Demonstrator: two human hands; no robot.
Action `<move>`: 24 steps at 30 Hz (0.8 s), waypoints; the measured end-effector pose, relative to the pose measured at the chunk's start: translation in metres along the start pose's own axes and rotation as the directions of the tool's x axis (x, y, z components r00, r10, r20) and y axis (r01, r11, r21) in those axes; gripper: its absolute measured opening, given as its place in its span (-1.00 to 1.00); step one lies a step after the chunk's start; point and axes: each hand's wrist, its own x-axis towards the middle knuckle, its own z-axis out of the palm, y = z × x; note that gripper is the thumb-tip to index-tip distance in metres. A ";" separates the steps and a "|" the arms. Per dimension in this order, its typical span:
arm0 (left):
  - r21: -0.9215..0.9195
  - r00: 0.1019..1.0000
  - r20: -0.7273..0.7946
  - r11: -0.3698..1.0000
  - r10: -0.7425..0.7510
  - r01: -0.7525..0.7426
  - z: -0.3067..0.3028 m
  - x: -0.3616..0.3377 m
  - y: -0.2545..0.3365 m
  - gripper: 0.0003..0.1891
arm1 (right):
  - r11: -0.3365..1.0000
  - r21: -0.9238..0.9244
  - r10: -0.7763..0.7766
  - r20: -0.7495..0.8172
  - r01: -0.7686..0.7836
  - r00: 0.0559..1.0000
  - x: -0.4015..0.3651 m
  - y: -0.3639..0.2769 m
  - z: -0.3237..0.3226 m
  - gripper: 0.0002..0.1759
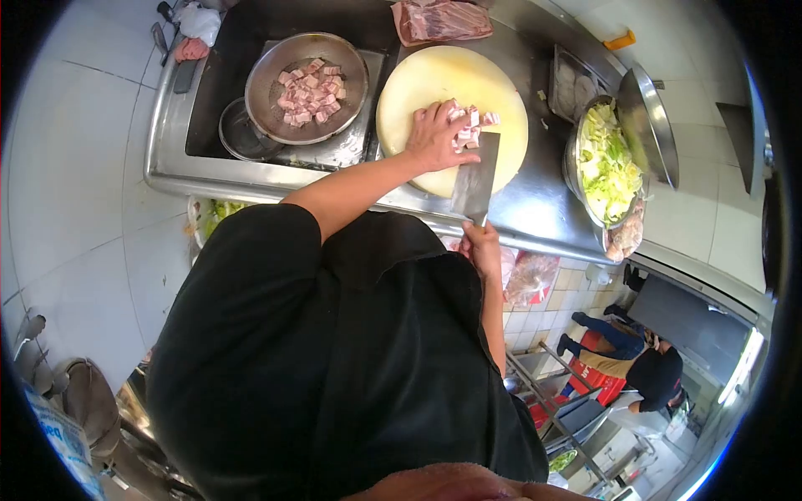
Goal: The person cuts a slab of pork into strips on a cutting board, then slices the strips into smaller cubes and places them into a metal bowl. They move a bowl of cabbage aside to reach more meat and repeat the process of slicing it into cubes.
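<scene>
A round, pale yellow cutting board (405, 96) sits on the steel counter, with cubes of raw meat (474, 134) on it. My left hand (435, 138) lies over the left side of these cubes, its fingers spread against them. In my right hand (480, 245) is the handle of a cleaver (476, 188), whose broad blade lies across the right part of the board, its far end beside the meat. Left of the board, a metal bowl (355, 79) holds more meat cubes (312, 93).
A slab of raw meat (443, 21) lies behind the board. To the right stand a bowl of chopped greens (608, 163), a tilted metal bowl (656, 125) and a metal tray (574, 88). The sink (219, 50) is at left. Another person (654, 376) is at lower right, near a metal rack (576, 413).
</scene>
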 end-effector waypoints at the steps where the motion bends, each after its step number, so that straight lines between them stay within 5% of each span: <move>1: -0.014 1.000 -0.009 1.000 -0.011 0.010 0.000 0.000 0.001 -0.06 | 0.999 -0.001 0.032 0.032 -0.032 0.999 0.003 0.002 0.000 -0.80; 10: -0.200 0.956 -0.243 0.973 -0.166 0.119 -0.005 -0.003 -0.003 -0.51 | 0.986 -0.155 -0.018 0.234 0.056 0.972 0.004 -0.019 0.016 -0.73; 16: -0.335 0.842 -0.487 0.940 -0.232 0.065 -0.066 0.012 -0.026 -0.61 | 0.946 -0.298 -0.027 0.324 0.129 0.946 -0.006 -0.084 0.058 -0.65; 21: -0.384 0.660 -0.636 0.906 -0.400 0.179 -0.098 0.015 -0.112 -0.58 | 0.863 -0.471 0.011 0.383 0.185 0.924 0.003 -0.134 0.120 -0.63; 23: -0.484 0.630 -0.525 0.809 -0.573 0.333 -0.090 0.006 -0.183 -0.49 | 0.855 -0.476 0.001 0.397 0.205 0.918 0.015 -0.132 0.124 -0.64; 24: -0.280 0.669 -0.522 0.847 -0.529 0.452 -0.083 -0.003 -0.218 -0.57 | 0.868 -0.455 -0.014 0.377 0.199 0.926 0.015 -0.132 0.121 -0.65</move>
